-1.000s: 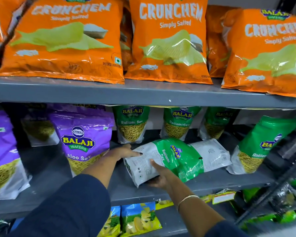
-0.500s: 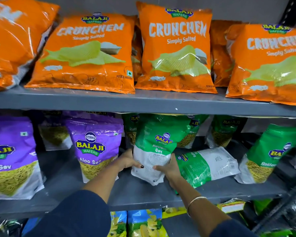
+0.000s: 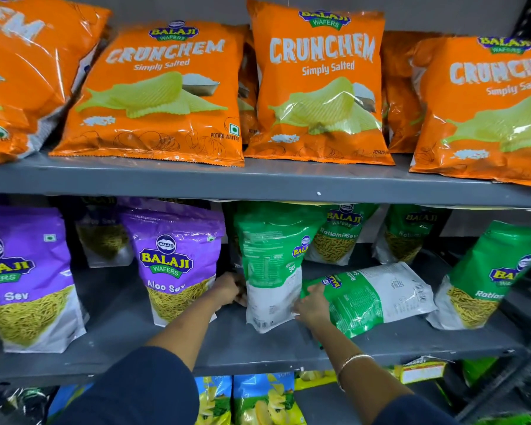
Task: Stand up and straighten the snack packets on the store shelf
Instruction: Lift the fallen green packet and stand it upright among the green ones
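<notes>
On the grey metal middle shelf [image 3: 258,348], nearest its front lip, both hands brace an upright green-and-white sev pouch [image 3: 270,271], turned back-side out: the left hand [image 3: 229,291] cups its left edge, the right hand [image 3: 311,306] presses its right edge. Just right of it, a second green pouch [image 3: 371,297] lies flat. Further back stand more green pouches [image 3: 337,237]. Released off-balance, the soft-bottomed pouch would likely topple onto the flat one.
</notes>
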A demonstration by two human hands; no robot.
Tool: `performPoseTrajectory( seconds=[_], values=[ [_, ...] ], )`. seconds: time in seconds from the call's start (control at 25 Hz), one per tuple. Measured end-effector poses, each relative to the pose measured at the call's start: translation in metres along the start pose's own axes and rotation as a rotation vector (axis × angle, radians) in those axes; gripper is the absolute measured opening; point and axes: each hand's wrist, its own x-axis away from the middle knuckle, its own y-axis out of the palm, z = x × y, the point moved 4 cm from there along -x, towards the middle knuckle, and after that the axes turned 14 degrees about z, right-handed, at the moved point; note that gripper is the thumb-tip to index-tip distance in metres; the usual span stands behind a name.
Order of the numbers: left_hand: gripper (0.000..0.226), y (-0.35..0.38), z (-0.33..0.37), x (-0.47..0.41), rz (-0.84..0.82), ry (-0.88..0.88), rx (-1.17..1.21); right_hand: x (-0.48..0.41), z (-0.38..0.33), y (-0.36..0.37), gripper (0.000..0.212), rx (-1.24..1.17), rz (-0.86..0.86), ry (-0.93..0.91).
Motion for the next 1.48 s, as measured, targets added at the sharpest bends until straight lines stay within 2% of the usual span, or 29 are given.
performPoseTrajectory(
  seconds=[0.08,0.12,0.2,0.24,0.28,0.32,0.36,0.44,0.48,0.56,0.6,0.68,0.76,0.84,1.04,1.16,1.28,1.36,1.48],
  values=[
    [0.025,-0.005,-0.003,0.001,0.029,0.021,-0.026,0.006,-0.002,0.002,0.047,-0.021,-0.172,-0.061],
    [0.038,-0.004,-0.004,0.001,0.008,0.055,-0.002,0.008,-0.001,0.005,0.057,-0.012,-0.272,-0.106],
    [0.075,0.005,0.001,0.010,-0.062,0.087,0.059,0.015,-0.004,0.009,0.099,0.136,-0.401,-0.182],
    [0.086,0.009,0.004,0.014,-0.080,0.083,0.076,0.018,-0.005,0.009,0.118,0.241,-0.374,-0.205],
    [0.091,0.013,0.007,0.017,-0.082,0.074,0.088,0.019,-0.004,0.012,0.125,0.306,-0.315,-0.232],
    [0.090,0.015,0.010,0.019,-0.092,0.062,0.101,0.020,-0.004,0.014,0.122,0.300,-0.261,-0.248],
    [0.087,0.014,0.013,0.021,-0.118,0.031,0.109,0.017,-0.003,0.015,0.109,0.249,-0.213,-0.249],
    [0.083,0.009,0.013,0.020,-0.171,-0.054,0.136,0.013,-0.005,0.010,0.071,0.123,-0.157,-0.222],
    [0.083,0.007,0.011,0.018,-0.181,-0.102,0.165,0.010,-0.007,0.008,0.059,0.121,-0.177,-0.211],
    [0.074,0.004,0.010,0.017,-0.162,-0.129,0.192,0.003,-0.010,0.003,0.049,0.142,-0.205,-0.221],
    [0.066,0.003,0.010,0.015,-0.114,-0.105,0.166,0.000,-0.012,0.002,0.051,0.167,-0.200,-0.247],
    [0.058,0.000,0.013,0.010,0.016,-0.038,0.117,-0.001,-0.015,0.001,0.068,0.172,-0.206,-0.268],
    [0.071,0.001,0.019,0.009,0.039,-0.005,0.142,0.000,-0.014,-0.002,0.080,0.084,-0.224,-0.244],
    [0.088,0.008,0.028,0.009,-0.007,-0.001,0.179,-0.001,-0.014,-0.006,0.076,0.060,-0.238,-0.219],
    [0.098,0.015,0.033,0.001,-0.057,0.000,0.203,-0.009,-0.015,-0.009,0.062,0.033,-0.265,-0.225],
    [0.090,0.007,0.025,-0.002,-0.149,-0.014,0.193,-0.022,-0.008,-0.010,0.054,0.002,-0.241,-0.203],
    [0.080,-0.004,0.020,-0.004,-0.083,0.019,0.135,-0.030,-0.004,-0.010,0.032,0.008,-0.216,-0.169],
    [0.074,-0.002,0.021,0.004,-0.049,0.010,0.160,-0.033,-0.002,-0.010,0.035,-0.005,-0.234,-0.139],
    [0.078,0.005,0.016,0.010,0.027,0.007,0.240,-0.035,0.001,-0.007,0.046,-0.017,-0.306,-0.114]
  ],
)
